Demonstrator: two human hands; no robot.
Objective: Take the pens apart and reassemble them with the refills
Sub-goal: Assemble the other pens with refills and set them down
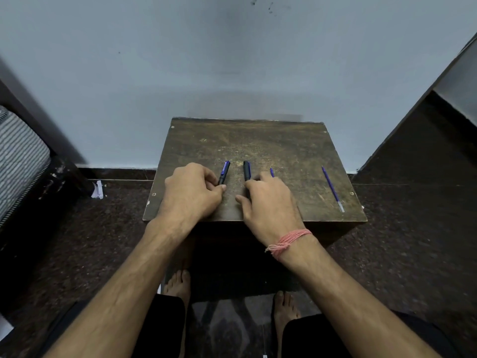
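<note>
Two capped pens lie side by side on a small dark wooden table point(284, 146). The left pen point(224, 172) has a blue cap with white print, and my left hand point(192, 192) pinches its lower end between thumb and fingers. The right pen point(247, 170) has a black cap, and my right hand point(268, 200) closes its fingers over its lower part. One blue refill point(333, 188) lies loose near the table's right edge. The tip of a second blue refill point(271, 172) shows just past my right knuckles; the rest is hidden.
The table stands against a pale wall point(232, 60). A striped cushion point(18, 156) is at the far left and a dark cabinet side point(423, 140) at the right. My bare feet point(178, 285) rest on the dark floor below the table.
</note>
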